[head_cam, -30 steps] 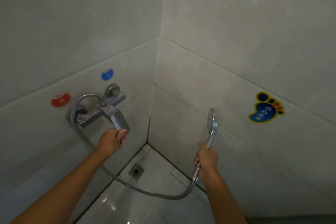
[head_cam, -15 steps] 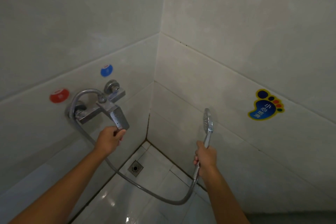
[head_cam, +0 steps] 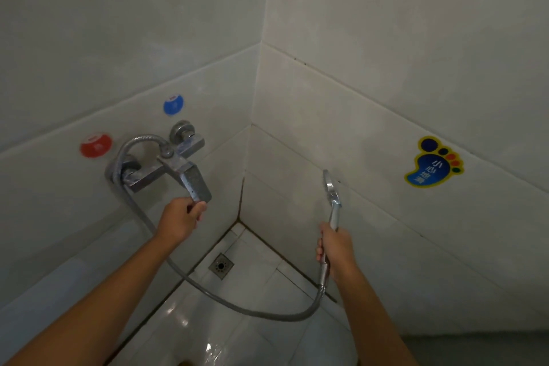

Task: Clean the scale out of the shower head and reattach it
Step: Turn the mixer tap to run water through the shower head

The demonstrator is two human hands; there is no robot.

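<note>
Tiled shower corner: left hand (head_cam: 181, 216) curled on mixer lever (head_cam: 196, 183), right hand (head_cam: 337, 246) fist-gripping shower head (head_cam: 332, 192) handle, probably testing flow.

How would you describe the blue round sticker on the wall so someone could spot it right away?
Look at the left tiled wall, where the chrome mixer tap is mounted. Just above the tap's right-hand end sits the blue round sticker. The red round sticker lies lower and further left, and the blue footprint sticker is on the other wall.
</note>
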